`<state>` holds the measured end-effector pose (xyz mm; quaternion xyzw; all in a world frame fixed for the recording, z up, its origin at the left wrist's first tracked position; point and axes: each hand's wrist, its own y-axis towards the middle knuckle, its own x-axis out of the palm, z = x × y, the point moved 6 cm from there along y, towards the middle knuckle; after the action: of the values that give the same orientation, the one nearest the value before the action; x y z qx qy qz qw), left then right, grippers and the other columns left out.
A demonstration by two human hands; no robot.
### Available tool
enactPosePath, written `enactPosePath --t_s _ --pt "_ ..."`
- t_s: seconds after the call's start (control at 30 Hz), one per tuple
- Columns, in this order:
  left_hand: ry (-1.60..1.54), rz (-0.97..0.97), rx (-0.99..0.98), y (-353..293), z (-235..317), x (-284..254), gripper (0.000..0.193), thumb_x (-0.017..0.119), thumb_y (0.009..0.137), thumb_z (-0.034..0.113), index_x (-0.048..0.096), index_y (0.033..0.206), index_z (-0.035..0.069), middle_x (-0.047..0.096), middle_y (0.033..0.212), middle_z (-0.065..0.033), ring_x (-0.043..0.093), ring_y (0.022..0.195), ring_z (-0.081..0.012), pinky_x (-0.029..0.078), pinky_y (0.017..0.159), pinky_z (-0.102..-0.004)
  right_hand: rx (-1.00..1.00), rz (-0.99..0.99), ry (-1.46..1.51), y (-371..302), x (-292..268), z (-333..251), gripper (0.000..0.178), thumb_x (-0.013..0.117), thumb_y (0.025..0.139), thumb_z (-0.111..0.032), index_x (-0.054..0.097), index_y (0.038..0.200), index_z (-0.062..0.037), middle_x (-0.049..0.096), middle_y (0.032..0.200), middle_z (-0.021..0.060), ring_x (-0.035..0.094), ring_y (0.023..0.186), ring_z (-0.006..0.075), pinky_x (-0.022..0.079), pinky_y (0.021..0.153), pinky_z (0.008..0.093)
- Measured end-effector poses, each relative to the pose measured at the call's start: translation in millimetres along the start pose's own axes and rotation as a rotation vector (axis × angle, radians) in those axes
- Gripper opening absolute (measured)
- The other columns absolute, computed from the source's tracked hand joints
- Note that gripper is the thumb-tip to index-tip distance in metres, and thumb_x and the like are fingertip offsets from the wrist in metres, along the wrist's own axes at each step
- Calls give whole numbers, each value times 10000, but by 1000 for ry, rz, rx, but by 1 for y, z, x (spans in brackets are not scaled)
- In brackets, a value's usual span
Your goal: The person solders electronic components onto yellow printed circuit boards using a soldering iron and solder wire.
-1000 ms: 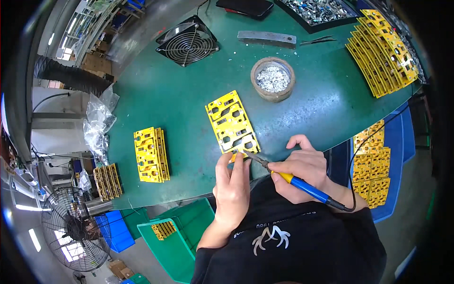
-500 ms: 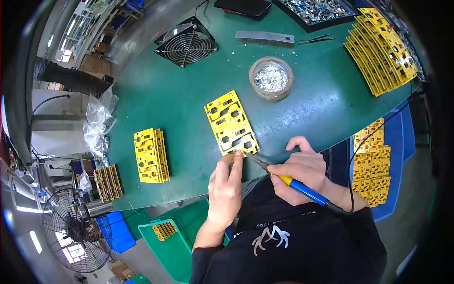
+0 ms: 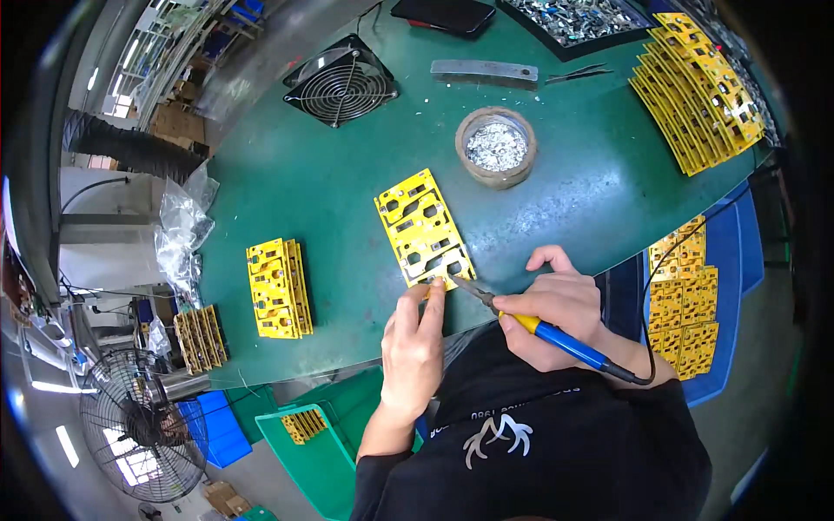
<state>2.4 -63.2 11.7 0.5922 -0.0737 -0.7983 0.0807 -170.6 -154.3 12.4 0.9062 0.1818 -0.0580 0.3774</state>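
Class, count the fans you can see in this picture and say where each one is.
2: a small square black fan lying on the green table's far side, and a large round floor fan standing lower left, beside the table.

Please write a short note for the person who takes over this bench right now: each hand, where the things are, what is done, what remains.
Right hand: grips the soldering iron, tip at the near edge of the yellow board.
Left hand: fingertips at the same near edge, beside the tip; whether it holds solder wire is unclear.
Board lies flat on the green table.
Done: cannot tell which joints are finished.
Left: the joint under the tip; yellow boards wait in the stack at left.
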Motion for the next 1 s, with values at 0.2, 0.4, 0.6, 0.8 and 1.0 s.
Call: enactPosePath --t_s 0.2,0.4,0.6,0.8,1.0 --pt "51 87 -41 1 0 -3 492 709 848 -116 743 1304 67 692 1178 -100 756 909 -298 625 696 -416 15 -29 14 1 3 -1 253 819 674 17 791 911 -66 641 631 19 617 531 181 534 784 413" --pt "-2 -6 -23 2 2 -1 599 656 779 -154 664 1368 -45 634 1244 -189 715 974 -377 619 823 -449 33 25 -23 5 -13 1 225 809 695 9 806 911 -52 689 677 36 639 553 193 546 795 414" --pt "-97 49 -9 7 18 -1 480 705 842 -114 694 1315 -34 676 1173 -169 736 944 -386 627 790 -446 59 132 -77 10 -28 9 232 801 742 7 803 971 -26 729 735 62 664 588 198 549 823 422" --pt "-380 6 33 25 33 -9 301 762 896 -71 759 1190 -8 757 1153 -181 764 994 -376 623 844 -395 129 149 -275 16 -39 19 285 821 838 -9 785 1121 -15 788 895 113 735 737 234 536 906 432" --pt "-163 106 -35 62 -11 -9 209 678 982 -5 740 1179 -40 731 1233 -234 740 1073 -415 608 924 -428 79 169 -306 14 -39 19 294 839 837 -21 788 1127 -20 786 874 108 736 730 233 533 928 436"
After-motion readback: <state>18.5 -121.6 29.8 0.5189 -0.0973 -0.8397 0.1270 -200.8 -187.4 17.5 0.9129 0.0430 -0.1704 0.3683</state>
